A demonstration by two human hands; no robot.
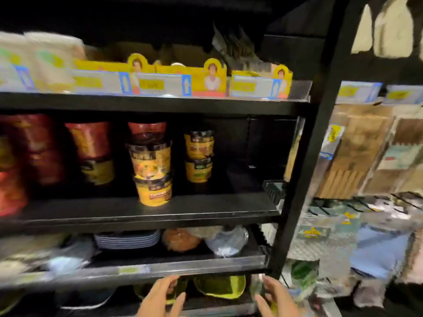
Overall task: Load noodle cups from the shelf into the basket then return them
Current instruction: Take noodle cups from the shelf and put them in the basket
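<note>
Both hands sit low at the bottom edge of the head view. The left hand (160, 298) and right hand (274, 298) are empty, fingers spread and relaxed, palms turned toward each other, grasping nothing.

The noodle cups are well above them, up and slightly left, on the middle shelf (146, 211). The front stack of yellow noodle cups (152, 172) stands near the shelf's front lip, upright, long axis vertical, leaning a touch, with a reddish cup on top. A second, shorter stack of yellow cups (199, 156) stands further back and to the right, apart from the first. Red cups (91, 147) sit further left; blur hides their labels.

The front stack is almost straight above the left hand, so the left looks the nearer one; the rear stack lies between the two hands' lines. No basket shows in view, so I cannot tell which phase this is. Between the hands and the cups runs a lower shelf (160, 259) of bagged goods, so a reach likely has to rise past that edge.
</note>
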